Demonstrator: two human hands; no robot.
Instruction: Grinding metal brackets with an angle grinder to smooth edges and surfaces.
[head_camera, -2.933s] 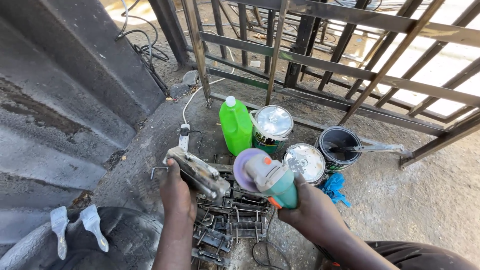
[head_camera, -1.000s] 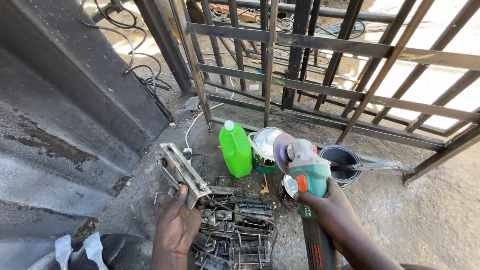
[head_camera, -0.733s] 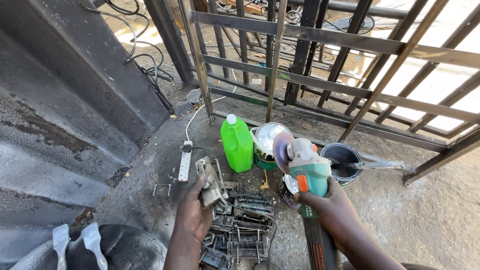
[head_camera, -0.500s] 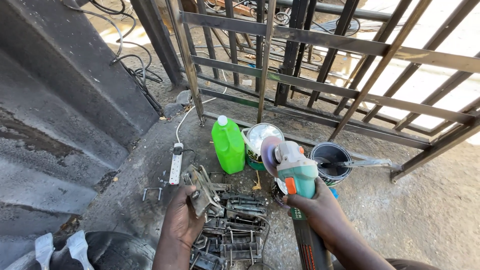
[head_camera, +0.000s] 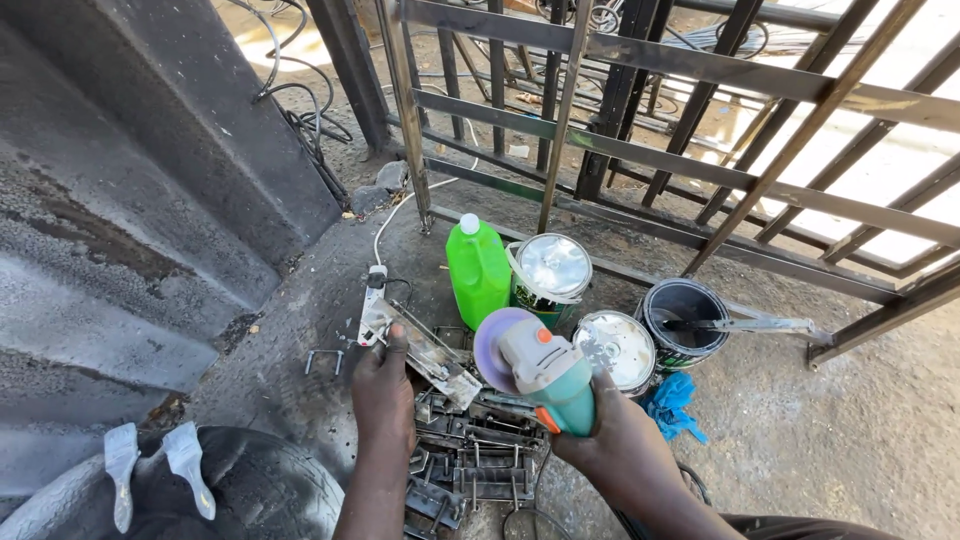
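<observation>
1. Head view: a flat metal bracket (head_camera: 420, 345) is gripped by the left hand (head_camera: 383, 392), fingers closed round it, just left of the green bottle (head_camera: 477, 268).
2. A teal angle grinder (head_camera: 545, 373) is clamped in the right hand (head_camera: 610, 430), disc end raised, just below the green bottle.
3. A pile of metal latches (head_camera: 470, 465) is seen on the floor between both hands.
4. Two lidded paint cans (head_camera: 552, 270) and a black bucket (head_camera: 684, 305) are set right of the bottle.
</observation>
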